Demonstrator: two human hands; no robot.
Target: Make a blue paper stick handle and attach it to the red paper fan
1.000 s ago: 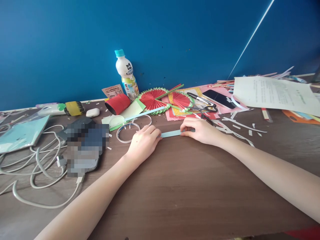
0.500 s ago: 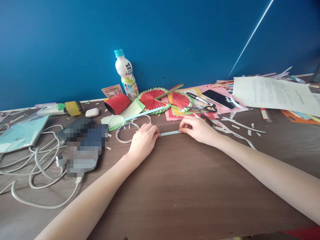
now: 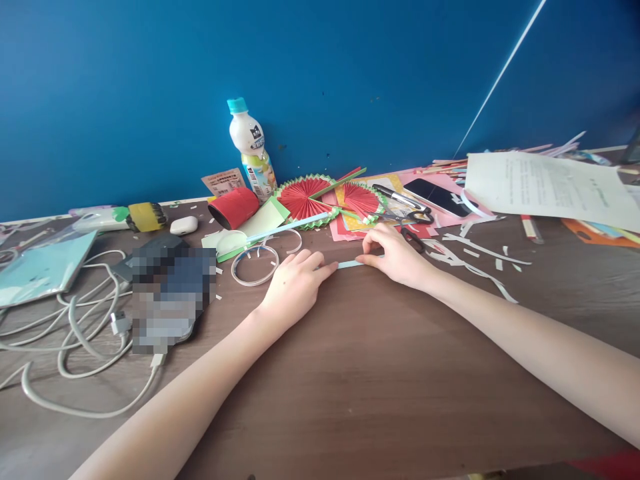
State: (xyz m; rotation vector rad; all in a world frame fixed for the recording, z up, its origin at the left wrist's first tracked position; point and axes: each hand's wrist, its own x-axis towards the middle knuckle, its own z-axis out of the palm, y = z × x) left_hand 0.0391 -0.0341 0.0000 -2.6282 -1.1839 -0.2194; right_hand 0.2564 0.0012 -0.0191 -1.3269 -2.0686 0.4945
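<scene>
A narrow light-blue paper strip lies on the brown table between my two hands. My left hand is closed at the strip's left end, its index finger stretched along the paper and pressing on it. At the other end my right hand pinches the strip between thumb and fingertips. Just left of my left hand rests a roll of clear tape. Black-handled scissors lie behind my right hand, partly covered by it. Another light-blue strip lies across green paper further back.
Red-and-green pleated paper fans lie near the blue wall beside a drink bottle. A red tube, white cables and a pixelated phone are to the left. White paper scraps and a printed sheet lie right.
My left hand has slid right along the strip, its index finger now extended. Less of the strip shows between the hands, and a bit shows past my right fingertips.
</scene>
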